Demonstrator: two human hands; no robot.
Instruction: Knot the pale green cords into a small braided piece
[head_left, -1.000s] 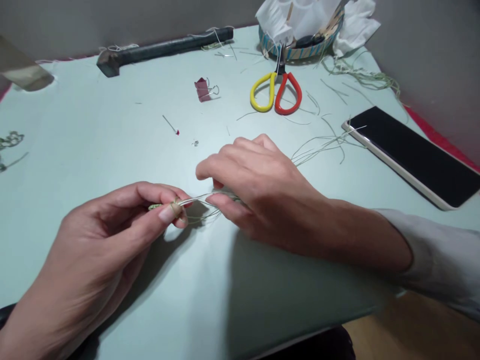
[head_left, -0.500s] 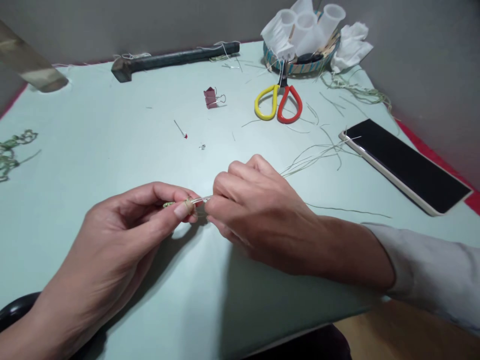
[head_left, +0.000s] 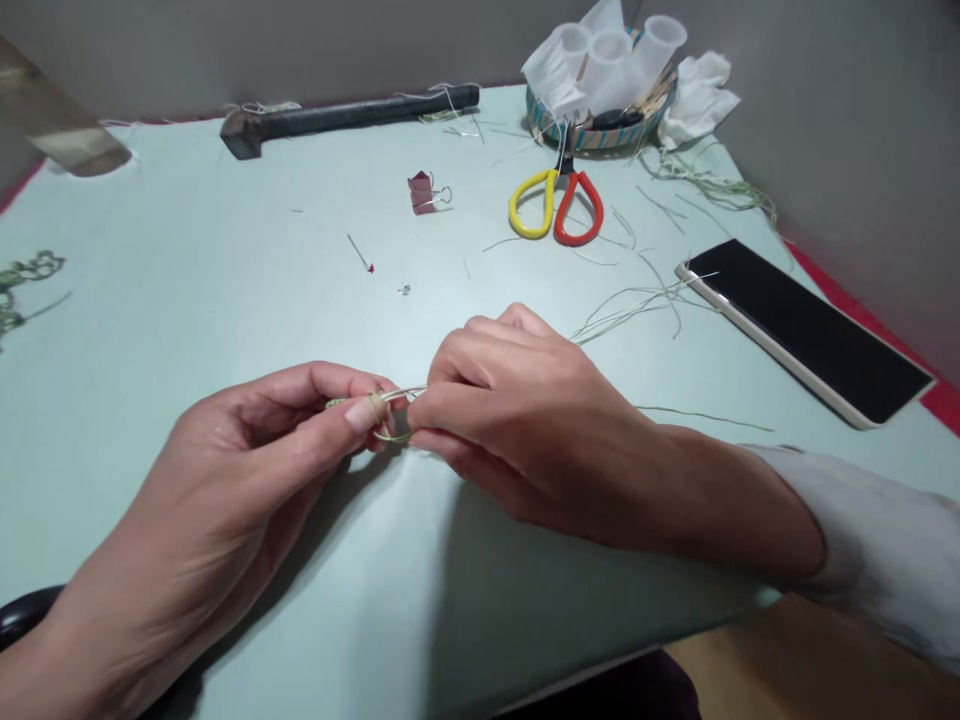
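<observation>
My left hand (head_left: 270, 460) pinches a small knotted green cord piece (head_left: 337, 403) between thumb and fingertips; most of it is hidden by the fingers. Thin pale strands (head_left: 405, 392) run from that pinch to my right hand (head_left: 517, 420), whose thumb and fingers are closed on them. Between the two hands a small loop of thread hangs just below the strands. Loose thread ends (head_left: 622, 310) come out beyond my right hand and spread over the tabletop toward the phone.
A black phone (head_left: 810, 330) lies at the right. Scissors (head_left: 555, 205) with yellow and red handles rest before a basket (head_left: 615, 138) of plastic cups. A binder clip (head_left: 422, 193), a pin (head_left: 360, 253), a dark metal bar (head_left: 352, 117) and green knotted cord (head_left: 22, 280) lie farther out.
My right hand has turned slightly, its fingers still closed on the strands. The loop between the hands shows more openly. My left hand stays almost in place.
</observation>
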